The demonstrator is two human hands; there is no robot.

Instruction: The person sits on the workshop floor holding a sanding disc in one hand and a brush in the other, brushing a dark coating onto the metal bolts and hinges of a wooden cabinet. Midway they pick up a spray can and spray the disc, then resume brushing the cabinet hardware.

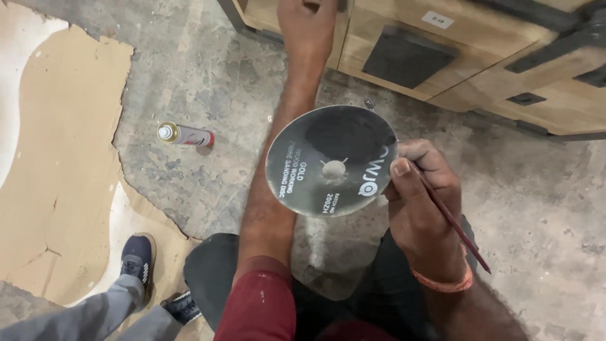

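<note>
Fingers of the right hand are pinching a thin, light, bendable sanding disc by its rim with a pencil, while the left hand is reaching to the cabinet, grip unclear.

I'm seeing a carpentry workshop, prob.: bare dusty concrete floor, unfinished wood cabinet w/ metal fittings, cardboard sheet, spray can, sanding disc.

A right hand holds a round grey sanding disc and a thin red pencil. The left hand reaches to a wooden cabinet. A spray can lies on the concrete floor.
</note>
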